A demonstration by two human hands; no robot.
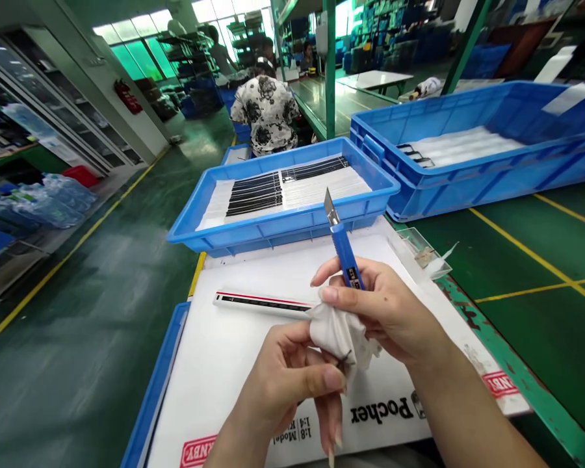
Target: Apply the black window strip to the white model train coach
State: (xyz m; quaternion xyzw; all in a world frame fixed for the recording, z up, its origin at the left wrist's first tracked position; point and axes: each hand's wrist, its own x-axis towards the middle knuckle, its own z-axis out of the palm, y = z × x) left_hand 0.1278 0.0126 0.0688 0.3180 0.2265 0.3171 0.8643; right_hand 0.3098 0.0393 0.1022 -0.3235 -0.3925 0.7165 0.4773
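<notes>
My right hand (375,305) is closed around a blue utility knife (342,250), its bare blade pointing up and away from me. The same hand also has hold of a crumpled white cloth (338,331). My left hand (297,377) pinches the cloth's near side, fingers curled. A small dark thing shows by the left fingertips, too small to name. Beyond my hands a long white strip (263,303) with a black band and a red line lies flat on the white printed board (214,357); its right end is hidden behind the cloth.
A blue tray (273,227) of black and white strips stands at the board's far edge. At the right is a larger blue bin (448,185) with white pieces inside. A small clear box (419,250) sits at the board's right edge. A person (266,114) sits ahead.
</notes>
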